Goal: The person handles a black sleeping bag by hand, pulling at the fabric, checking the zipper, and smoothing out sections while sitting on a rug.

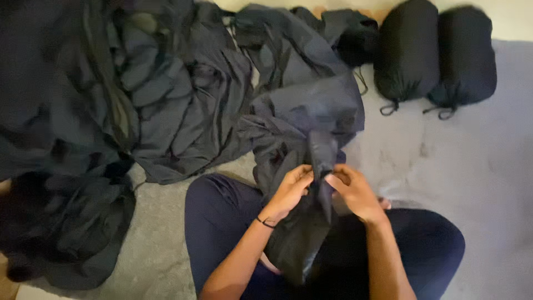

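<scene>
I sit cross-legged on a grey floor. A dark fabric piece (pixel 311 111) runs from the heap ahead into my lap. My left hand (pixel 291 189) and my right hand (pixel 352 191) both pinch a narrow bunched fold of it (pixel 323 153) between them, at knee level. A thin dark band circles my left wrist. The lower end of the fabric hangs between my legs.
A large heap of dark cloth (pixel 111 94) covers the floor to the left and ahead. Two stuffed black drawstring sacks (pixel 408 50) (pixel 466 55) lie side by side at the upper right. Grey carpet (pixel 461 166) spreads to the right.
</scene>
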